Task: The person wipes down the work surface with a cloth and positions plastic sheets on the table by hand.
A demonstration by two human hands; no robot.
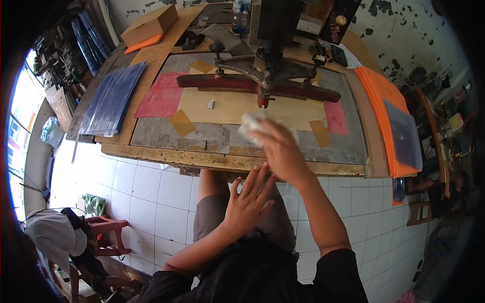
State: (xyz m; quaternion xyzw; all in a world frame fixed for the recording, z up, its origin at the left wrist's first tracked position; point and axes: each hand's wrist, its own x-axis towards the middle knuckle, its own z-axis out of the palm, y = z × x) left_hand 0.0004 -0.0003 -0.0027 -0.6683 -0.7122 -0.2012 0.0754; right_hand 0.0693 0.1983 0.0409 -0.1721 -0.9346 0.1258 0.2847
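My right hand (pixel 279 150) is closed on a crumpled white cloth (pixel 251 126) at the lower edge of the pale yellow sheet (pixel 227 107); hand and cloth are somewhat blurred. My left hand (pixel 251 196) hangs just in front of the worktable's wooden front edge (pixel 217 157), fingers spread, holding nothing. Its fingertips come close to my right wrist. Pink sheets (pixel 160 95) and brown tape pieces (pixel 182 123) lie around the yellow sheet on the grey metal plate (pixel 156 132). A small white piece (pixel 210 104) rests on the yellow sheet.
Above the plate hangs a press head with a red bar (pixel 232 83). Blue plastic sheets (pixel 112 101) lie at the left, an orange stack (pixel 386 101) at the right. Behind are a cardboard box (pixel 150 24), a water bottle (pixel 241 17) and a phone (pixel 339 55).
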